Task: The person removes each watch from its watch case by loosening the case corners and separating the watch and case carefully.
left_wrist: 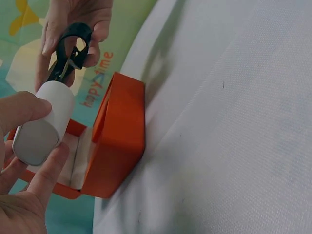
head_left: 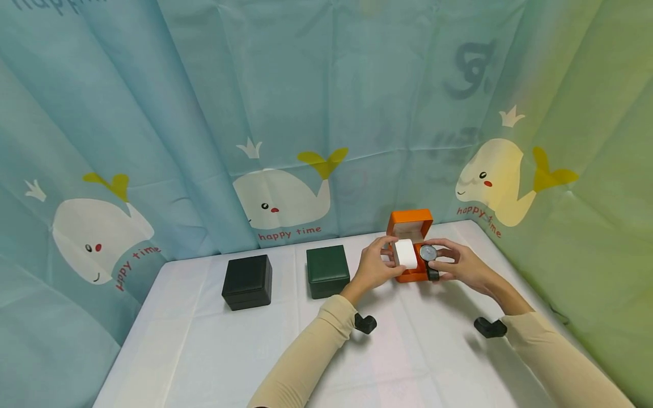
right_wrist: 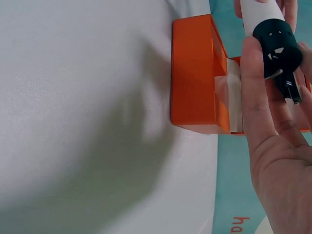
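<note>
Over the open orange watch box (head_left: 411, 216), my left hand (head_left: 374, 264) grips a white watch cushion (head_left: 406, 254) between thumb and fingers. My right hand (head_left: 463, 264) holds a wristwatch (head_left: 428, 253) with a grey dial and a black strap just right of the cushion. In the left wrist view the closed strap loop (left_wrist: 61, 50) stands at the far end of the cushion. From the right wrist, the black strap (right_wrist: 269, 30) overlaps the cushion's end, and its buckle parts hang below. The box's lid leans back, showing a pale lining.
A green box (head_left: 327, 271) with its lid down stands left of the orange one. Further left is a black closed box (head_left: 247, 281). All rest on the white-covered table (head_left: 204, 362). A blue curtain (head_left: 377, 102) with whale prints hangs right behind the table's back edge.
</note>
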`<action>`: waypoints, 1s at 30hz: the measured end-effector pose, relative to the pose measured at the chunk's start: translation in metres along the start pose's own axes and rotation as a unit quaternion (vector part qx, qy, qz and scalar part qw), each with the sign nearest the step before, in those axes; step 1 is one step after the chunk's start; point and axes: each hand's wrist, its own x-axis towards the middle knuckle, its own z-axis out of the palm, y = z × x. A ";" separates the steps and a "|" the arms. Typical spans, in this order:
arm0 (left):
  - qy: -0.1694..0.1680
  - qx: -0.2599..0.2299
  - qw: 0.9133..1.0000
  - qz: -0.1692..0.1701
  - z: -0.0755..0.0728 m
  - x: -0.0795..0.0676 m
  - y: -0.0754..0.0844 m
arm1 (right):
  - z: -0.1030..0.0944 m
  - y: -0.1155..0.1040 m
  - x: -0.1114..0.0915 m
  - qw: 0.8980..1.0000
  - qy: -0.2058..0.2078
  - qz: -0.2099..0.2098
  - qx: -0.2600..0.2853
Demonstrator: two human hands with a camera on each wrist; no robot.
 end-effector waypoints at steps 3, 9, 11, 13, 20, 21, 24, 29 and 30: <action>-0.001 0.001 1.000 -0.002 0.001 0.000 0.000 | 0.000 0.001 -0.003 1.000 -0.013 -0.004 0.023; -0.001 -0.006 1.000 -0.002 0.002 -0.001 0.000 | 0.001 0.006 -0.010 0.997 -0.034 -0.002 0.064; 0.000 -0.005 1.000 0.001 0.003 -0.001 0.000 | 0.001 0.007 -0.011 0.997 -0.036 -0.002 0.067; 0.000 -0.005 1.000 0.003 0.003 -0.001 0.000 | 0.001 0.009 -0.012 0.997 -0.037 -0.006 0.067; -0.001 -0.004 1.000 0.008 0.004 0.001 0.000 | -0.001 0.010 -0.020 0.998 -0.032 -0.012 0.052; -0.001 -0.004 1.000 0.008 0.004 0.001 0.000 | -0.001 0.010 -0.021 0.998 -0.031 -0.012 0.050; -0.002 -0.003 1.000 0.006 0.003 0.001 0.000 | 0.002 0.012 -0.025 0.999 -0.030 -0.007 0.045; -0.005 -0.002 1.000 -0.001 0.002 0.001 0.002 | 0.008 0.017 -0.032 1.000 -0.025 -0.004 0.012; -0.004 -0.001 1.000 0.000 0.001 0.001 0.002 | 0.010 0.018 -0.034 1.000 -0.024 -0.006 0.005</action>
